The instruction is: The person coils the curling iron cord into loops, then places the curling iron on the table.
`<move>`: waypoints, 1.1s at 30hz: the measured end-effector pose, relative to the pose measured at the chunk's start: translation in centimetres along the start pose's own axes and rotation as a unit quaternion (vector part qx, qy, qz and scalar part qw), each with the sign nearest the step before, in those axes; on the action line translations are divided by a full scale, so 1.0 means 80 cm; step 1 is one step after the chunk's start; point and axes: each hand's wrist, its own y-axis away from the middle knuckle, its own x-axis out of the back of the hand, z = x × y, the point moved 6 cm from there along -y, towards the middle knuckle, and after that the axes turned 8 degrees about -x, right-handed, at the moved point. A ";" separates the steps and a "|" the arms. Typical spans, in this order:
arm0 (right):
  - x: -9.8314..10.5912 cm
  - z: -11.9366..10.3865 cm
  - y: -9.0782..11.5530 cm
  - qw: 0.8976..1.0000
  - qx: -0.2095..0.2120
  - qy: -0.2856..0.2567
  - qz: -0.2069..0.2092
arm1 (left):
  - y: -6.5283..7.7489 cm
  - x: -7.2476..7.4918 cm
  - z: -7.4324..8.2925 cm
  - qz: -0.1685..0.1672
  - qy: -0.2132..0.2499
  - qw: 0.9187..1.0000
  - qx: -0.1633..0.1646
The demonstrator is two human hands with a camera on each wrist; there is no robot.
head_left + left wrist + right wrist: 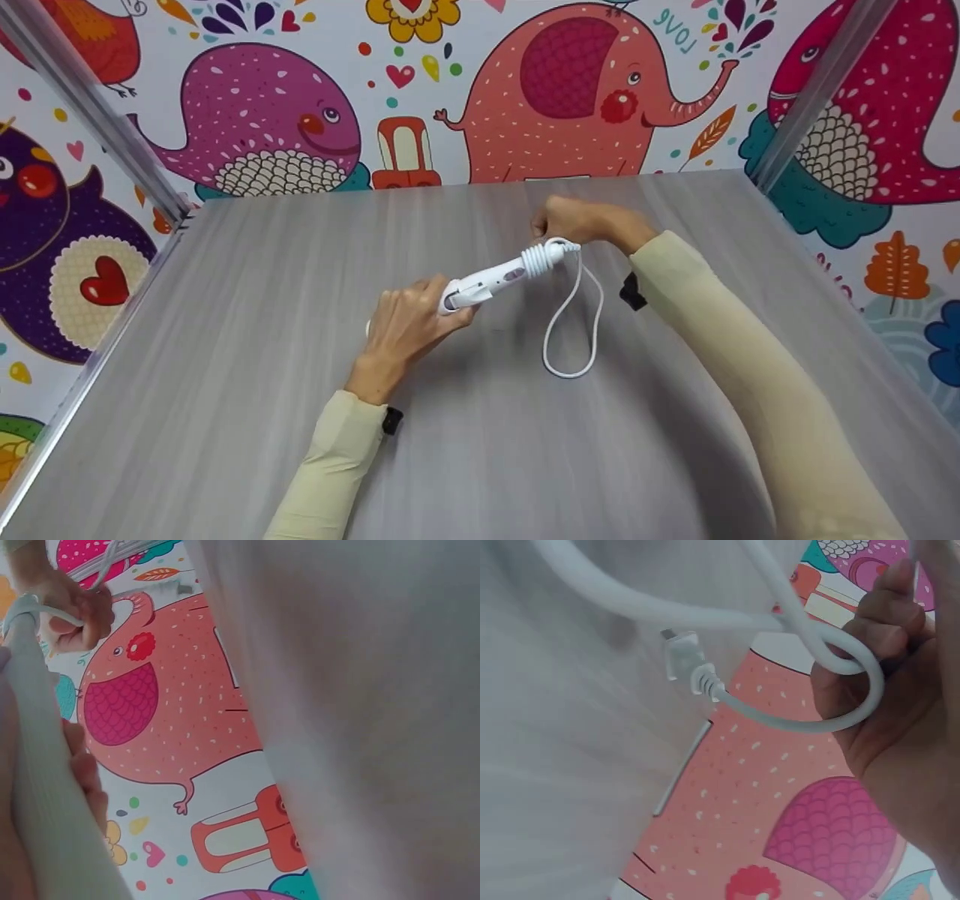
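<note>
Fingers of the left hand point(409, 319) are curled round one end of a white device point(484, 285), which slants from that grip up and away toward the right hand point(574, 217). It is held over the table point(225, 337), and a small bit of its white end shows past the far side of the left hand. A lever and small dark buttons lie along its upper face. Near its other end the white cord point(536, 260) is wound round it in several close turns, just beside the right hand. A long loop of cord hangs from there; whether its lowest part touches the table, one cannot tell. The right hand's fingers are folded in on the cord, as both wrist views show, and the plug point(684, 656) dangles from a short length of it, apart from the fingers. Pale sleeves point(322, 465) cover both forearms, with a small black piece point(392, 420) at each wrist. Behind the table stands a printed wall with an elephant point(562, 142), a purple whale point(270, 97) and a car point(405, 176), between metal posts point(105, 112).
</note>
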 end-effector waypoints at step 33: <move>0.006 -0.051 0.038 0.999 0.021 0.039 0.020 | 0.003 0.000 -0.018 -0.029 -0.036 0.997 0.056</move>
